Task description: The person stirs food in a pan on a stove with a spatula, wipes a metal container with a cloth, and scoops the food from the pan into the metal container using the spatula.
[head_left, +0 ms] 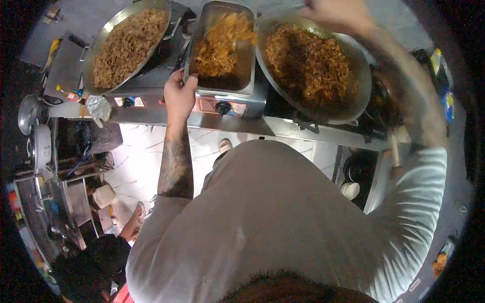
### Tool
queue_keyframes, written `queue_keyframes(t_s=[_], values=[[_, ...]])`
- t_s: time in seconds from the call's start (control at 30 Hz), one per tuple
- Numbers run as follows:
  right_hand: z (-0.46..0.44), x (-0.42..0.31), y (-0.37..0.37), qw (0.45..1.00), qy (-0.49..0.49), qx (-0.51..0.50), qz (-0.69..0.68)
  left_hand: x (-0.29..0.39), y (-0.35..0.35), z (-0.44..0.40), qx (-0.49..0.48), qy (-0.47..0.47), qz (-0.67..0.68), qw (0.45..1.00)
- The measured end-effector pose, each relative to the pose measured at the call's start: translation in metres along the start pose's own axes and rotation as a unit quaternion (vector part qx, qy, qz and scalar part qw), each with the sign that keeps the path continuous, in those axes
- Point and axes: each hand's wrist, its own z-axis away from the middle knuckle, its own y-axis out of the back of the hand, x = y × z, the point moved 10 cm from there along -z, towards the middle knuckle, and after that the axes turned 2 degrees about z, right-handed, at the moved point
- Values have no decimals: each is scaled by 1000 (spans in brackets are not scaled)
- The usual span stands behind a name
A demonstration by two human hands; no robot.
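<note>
My left hand [180,95] is closed at the near left corner of a rectangular steel pan [245,76], its thumb at the rim. Orange-brown shredded food [220,48] lies in that pan, smeared by motion in its upper part. On the right is a wide round pan [361,76] of darker browned food [308,63]. My right hand [338,14] reaches over this pan's far rim at the top of the view. Blur hides its fingers and anything they may hold.
Another round pan [87,76] of browned food stands at the left. A stove knob [223,107] is on the steel front edge [202,119]. A crumpled pale wrapping [99,108] hangs at the left. Another person in dark clothing [96,262] is at lower left.
</note>
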Motion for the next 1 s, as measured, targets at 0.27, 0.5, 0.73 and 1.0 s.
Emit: queue_keyframes(t_s=[0.27,0.5,0.73,1.0], values=[[6,-45,18,980,128,100,114,-8,0,-4,5,0,25,1000],[35,94,-37,981,-23,119,-151,1,3,-5,18,-37,-31,999],[118,215,-103,981,-102,60,-156,5,-2,1,-5,15,12,1000],[152,283,-153,984,-154,38,77,-3,-4,2,10,33,71,997]])
